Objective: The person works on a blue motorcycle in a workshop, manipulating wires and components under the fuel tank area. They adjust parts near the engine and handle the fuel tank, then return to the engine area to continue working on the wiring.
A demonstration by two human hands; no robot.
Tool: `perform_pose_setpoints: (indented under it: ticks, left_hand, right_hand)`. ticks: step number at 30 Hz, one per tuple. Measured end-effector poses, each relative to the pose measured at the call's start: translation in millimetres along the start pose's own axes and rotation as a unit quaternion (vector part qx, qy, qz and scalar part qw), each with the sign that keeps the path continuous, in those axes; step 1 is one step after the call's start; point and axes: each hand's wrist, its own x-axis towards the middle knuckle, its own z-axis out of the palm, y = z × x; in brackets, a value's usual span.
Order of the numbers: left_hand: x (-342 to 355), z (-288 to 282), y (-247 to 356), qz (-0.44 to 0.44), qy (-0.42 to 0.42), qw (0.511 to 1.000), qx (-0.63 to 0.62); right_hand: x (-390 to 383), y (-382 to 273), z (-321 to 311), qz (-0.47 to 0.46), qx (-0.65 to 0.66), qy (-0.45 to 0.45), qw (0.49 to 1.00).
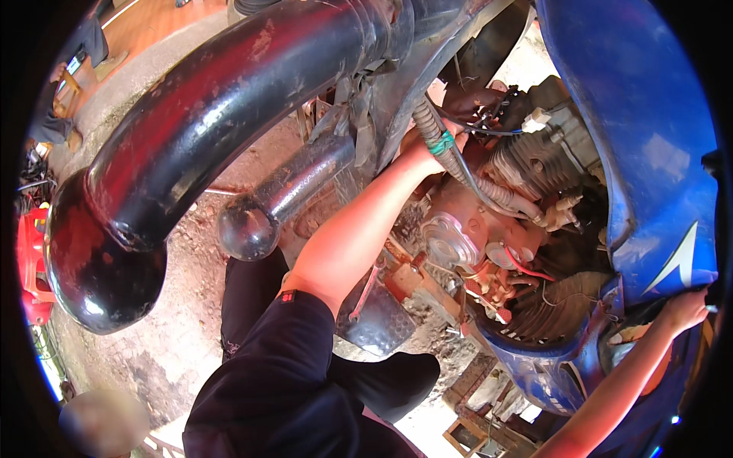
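My left hand [429,149] reaches in beside a finned engine [527,168], behind a corrugated hose [450,156] wrapped with green tape. The hose and nearby parts hide most of its fingers, so what they do is unclear. At the far right, my right hand [686,309] is closed at the lower edge of a large blue body panel [649,145]. A small pale tip shows beyond its fingers, too small to name. Above the engine, a white connector [536,120] hangs on dark wires. A red wire [527,269] curves below.
A thick, glossy black tube [229,99] crosses the upper left, with a shorter black one [305,183] below it. A spanner [367,294] lies near a dark footboard [376,324]. People sit at the far upper left, above a red object [34,263].
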Motion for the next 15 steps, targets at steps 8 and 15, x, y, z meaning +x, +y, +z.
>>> perform_pose_setpoints:
  ticks: [8,15]
  left_hand:
    - [-32.5,9.4,15.7,-0.149,0.039,0.841,-0.518]
    - [-34.5,4.5,19.8,-0.106,0.047,0.862,-0.493]
  right_hand:
    - [-1.1,-2.1,-1.8,0.079,0.106,-0.002,0.991]
    - [-3.3,12.9,12.5,-0.007,0.027,0.051,0.998]
